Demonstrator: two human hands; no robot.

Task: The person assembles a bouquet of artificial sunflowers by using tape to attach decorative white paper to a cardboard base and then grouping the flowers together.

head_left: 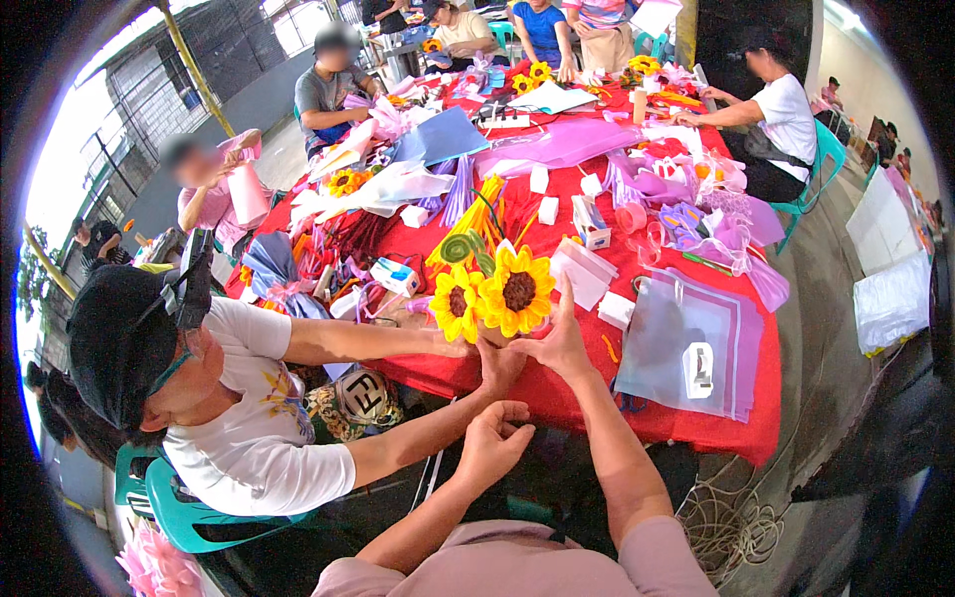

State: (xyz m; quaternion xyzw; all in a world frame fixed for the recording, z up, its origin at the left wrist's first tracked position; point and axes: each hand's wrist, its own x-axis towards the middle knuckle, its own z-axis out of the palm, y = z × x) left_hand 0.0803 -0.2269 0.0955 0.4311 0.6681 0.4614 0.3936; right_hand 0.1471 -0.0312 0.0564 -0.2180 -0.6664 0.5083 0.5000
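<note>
Two yellow sunflowers with brown centres, probably craft-made, stand close together above the table's near edge: a left sunflower [458, 302] and a right sunflower [517, 291]. My right hand [563, 343] is beside the right one, index finger stretched up along its edge and thumb pointing left below it. The co-worker's hand [499, 366] is under the blooms, touching or almost touching my thumb; the stems are hidden. Lower down, my left hand [492, 445] is loosely closed, fingers curled, with nothing visible in it. It is near the co-worker's forearm [418, 438].
A red-covered table [731, 438] carries purple wrapping sheets [686, 343], small white boxes [590, 221], yellow stems [482, 221] and a green spiral [457, 249]. The co-worker in a white shirt [259, 438] sits close on my left. Coiled cable [731, 522] lies on the floor at right.
</note>
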